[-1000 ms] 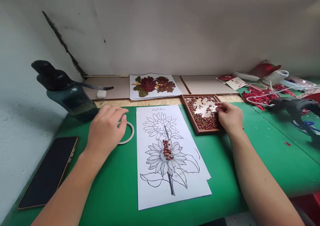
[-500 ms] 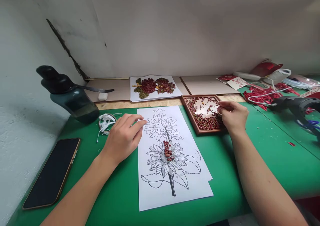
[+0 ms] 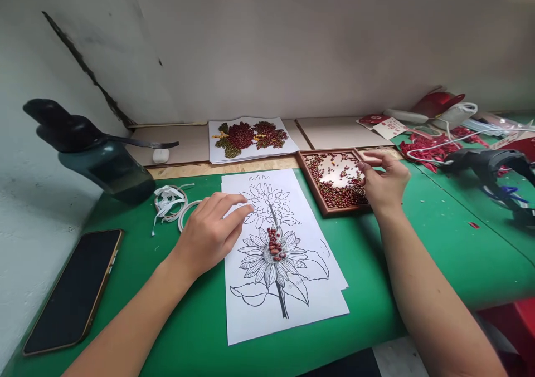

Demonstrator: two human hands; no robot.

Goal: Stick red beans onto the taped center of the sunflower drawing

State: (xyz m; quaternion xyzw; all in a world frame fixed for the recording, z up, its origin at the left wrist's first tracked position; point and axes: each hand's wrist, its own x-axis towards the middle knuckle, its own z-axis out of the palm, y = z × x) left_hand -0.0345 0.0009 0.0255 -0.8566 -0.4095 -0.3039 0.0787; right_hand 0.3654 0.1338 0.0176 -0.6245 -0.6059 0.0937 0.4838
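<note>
A sheet of white paper [image 3: 251, 327] with line-drawn sunflowers lies on the green table. Small red beans [image 3: 273, 235] and a few larger mottled ones [image 3: 276, 251] sit on the lower flower's centre. My left hand [image 3: 215, 226] rests over the paper's left edge, fingers loosely bent and apart, holding nothing visible. To the paper's right, a brown-framed tray [image 3: 312, 185] carries many small dark red beans [image 3: 343, 196] around a bare patch. My right hand [image 3: 387, 182] is at the tray's right side, thumb and forefinger slightly apart above the beans; no bean shows between them.
A dark bottle [image 3: 104, 165] and a phone [image 3: 73, 290] are at the left, near white rings with ribbon [image 3: 170, 201]. Behind lies a finished-looking bean picture [image 3: 251, 137]. Red paper shreds [image 3: 430, 148], a white cable and a black strap-like device [image 3: 497, 168] crowd the right.
The view has shifted a little, so things sit further left and higher. My right thumb and forefinger, together over the tray before, now look spread. My left hand stays by the paper.
</note>
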